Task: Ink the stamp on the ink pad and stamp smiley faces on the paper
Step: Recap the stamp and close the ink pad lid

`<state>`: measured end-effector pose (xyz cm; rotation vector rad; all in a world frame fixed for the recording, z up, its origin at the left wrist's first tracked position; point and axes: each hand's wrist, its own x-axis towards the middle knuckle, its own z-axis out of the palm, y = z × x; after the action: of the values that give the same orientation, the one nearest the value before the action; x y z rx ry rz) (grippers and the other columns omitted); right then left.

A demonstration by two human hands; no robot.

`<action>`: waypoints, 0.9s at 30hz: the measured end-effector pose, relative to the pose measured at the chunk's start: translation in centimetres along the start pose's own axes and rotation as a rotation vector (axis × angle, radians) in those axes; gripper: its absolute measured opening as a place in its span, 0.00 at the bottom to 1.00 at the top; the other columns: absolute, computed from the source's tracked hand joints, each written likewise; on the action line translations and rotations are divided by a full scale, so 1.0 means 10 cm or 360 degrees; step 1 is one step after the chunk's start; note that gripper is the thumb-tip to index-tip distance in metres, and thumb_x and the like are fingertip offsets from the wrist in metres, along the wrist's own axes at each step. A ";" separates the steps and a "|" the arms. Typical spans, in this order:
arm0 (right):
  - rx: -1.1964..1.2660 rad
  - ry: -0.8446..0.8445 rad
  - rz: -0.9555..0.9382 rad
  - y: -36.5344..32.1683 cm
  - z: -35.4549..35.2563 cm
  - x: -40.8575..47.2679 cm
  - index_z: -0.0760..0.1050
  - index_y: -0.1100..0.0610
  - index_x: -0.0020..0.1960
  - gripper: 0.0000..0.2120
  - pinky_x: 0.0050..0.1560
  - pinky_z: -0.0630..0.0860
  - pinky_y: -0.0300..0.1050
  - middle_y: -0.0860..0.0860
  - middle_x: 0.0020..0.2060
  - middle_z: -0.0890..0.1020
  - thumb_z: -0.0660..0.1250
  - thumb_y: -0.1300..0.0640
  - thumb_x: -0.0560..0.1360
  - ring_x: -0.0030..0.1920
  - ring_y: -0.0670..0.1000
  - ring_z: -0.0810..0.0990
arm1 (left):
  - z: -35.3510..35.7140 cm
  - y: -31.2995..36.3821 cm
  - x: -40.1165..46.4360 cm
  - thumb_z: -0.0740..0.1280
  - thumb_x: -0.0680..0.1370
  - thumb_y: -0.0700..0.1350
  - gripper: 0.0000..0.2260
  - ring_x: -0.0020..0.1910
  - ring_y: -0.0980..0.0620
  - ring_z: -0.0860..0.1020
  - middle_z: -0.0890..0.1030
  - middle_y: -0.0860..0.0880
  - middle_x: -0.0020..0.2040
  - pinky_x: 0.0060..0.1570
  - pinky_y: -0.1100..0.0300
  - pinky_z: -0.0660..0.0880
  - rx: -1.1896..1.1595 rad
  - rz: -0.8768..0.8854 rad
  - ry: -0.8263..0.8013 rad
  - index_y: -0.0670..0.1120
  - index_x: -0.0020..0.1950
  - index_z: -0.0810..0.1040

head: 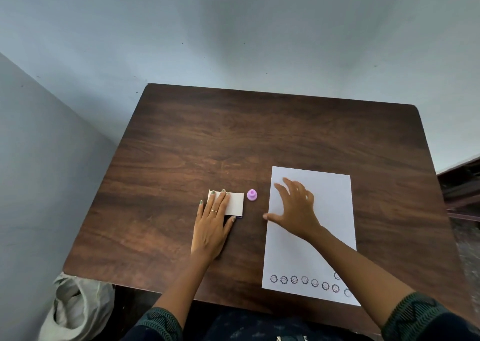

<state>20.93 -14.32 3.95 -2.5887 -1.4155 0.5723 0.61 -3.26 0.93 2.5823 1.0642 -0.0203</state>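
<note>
A small purple stamp (pixel 252 195) stands upright on the brown table (pixel 233 138), between a white box-shaped ink pad (pixel 235 202) and a white sheet of paper (pixel 330 210). My left hand (pixel 212 223) lies flat on the ink pad's left half, fingers together, thumb at its near edge. My right hand (pixel 296 208) hovers over the paper's upper left with fingers spread, holding nothing, blurred. A row of several smiley stamp prints (pixel 304 280) runs along the paper's near edge; my right forearm hides part of the row.
A grey cloth bag (pixel 75 307) sits on the floor by the table's near left corner. Blue walls stand behind and to the left. Dark furniture (pixel 462 184) shows past the table's right edge.
</note>
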 end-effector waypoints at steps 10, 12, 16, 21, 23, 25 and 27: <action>0.0338 -0.0032 -0.0260 -0.56 -0.05 0.37 0.76 0.59 0.58 0.12 0.53 0.77 0.49 0.56 0.56 0.79 0.63 0.60 0.74 0.54 0.55 0.76 | -0.02 -0.01 0.02 0.56 0.80 0.55 0.26 0.77 0.50 0.53 0.57 0.52 0.77 0.73 0.52 0.51 -0.0110 -0.0015 -0.0014 0.51 0.76 0.55; 0.0297 -0.0059 -0.0260 -0.57 -0.03 0.40 0.77 0.59 0.53 0.09 0.50 0.78 0.50 0.56 0.52 0.80 0.62 0.61 0.75 0.51 0.54 0.76 | -0.02 -0.01 0.02 0.57 0.79 0.55 0.26 0.77 0.50 0.53 0.57 0.52 0.77 0.73 0.52 0.52 -0.0123 -0.0018 -0.0010 0.51 0.76 0.55; 0.0266 -0.0062 -0.0257 -0.54 0.00 0.40 0.78 0.61 0.49 0.08 0.48 0.78 0.51 0.57 0.49 0.81 0.61 0.62 0.75 0.49 0.55 0.76 | 0.00 -0.01 0.02 0.57 0.79 0.55 0.26 0.77 0.50 0.53 0.57 0.52 0.77 0.73 0.51 0.53 -0.0144 -0.0018 -0.0010 0.51 0.76 0.55; 0.0202 -0.0031 -0.0296 -0.50 -0.03 0.35 0.78 0.61 0.51 0.09 0.49 0.77 0.48 0.57 0.50 0.82 0.61 0.61 0.75 0.49 0.55 0.78 | 0.00 0.02 0.03 0.57 0.79 0.54 0.26 0.76 0.49 0.54 0.58 0.51 0.77 0.73 0.50 0.53 -0.0131 -0.0012 0.0012 0.50 0.76 0.56; 0.0160 0.0003 -0.0304 -0.46 -0.05 0.33 0.79 0.61 0.52 0.10 0.49 0.76 0.45 0.57 0.51 0.82 0.61 0.60 0.75 0.49 0.54 0.78 | -0.01 0.03 0.03 0.58 0.79 0.54 0.26 0.76 0.48 0.55 0.59 0.51 0.77 0.73 0.49 0.53 -0.0128 -0.0010 0.0020 0.50 0.75 0.56; 0.0129 0.0031 -0.0311 -0.43 -0.06 0.30 0.79 0.60 0.52 0.10 0.50 0.76 0.45 0.56 0.51 0.83 0.61 0.59 0.76 0.49 0.54 0.78 | -0.01 0.04 0.04 0.58 0.79 0.54 0.26 0.76 0.48 0.56 0.59 0.51 0.77 0.73 0.48 0.54 -0.0112 -0.0004 0.0019 0.50 0.75 0.57; 0.0116 0.0054 -0.0309 -0.39 -0.07 0.27 0.79 0.60 0.52 0.10 0.51 0.76 0.45 0.55 0.50 0.83 0.61 0.58 0.76 0.49 0.53 0.78 | 0.00 0.05 0.04 0.57 0.79 0.54 0.26 0.76 0.48 0.56 0.59 0.51 0.77 0.72 0.47 0.54 -0.0101 0.0005 0.0016 0.50 0.75 0.56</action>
<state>19.49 -9.88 5.00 -2.3593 -1.5805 0.5388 1.26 -3.29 1.08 2.5303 1.0472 0.0266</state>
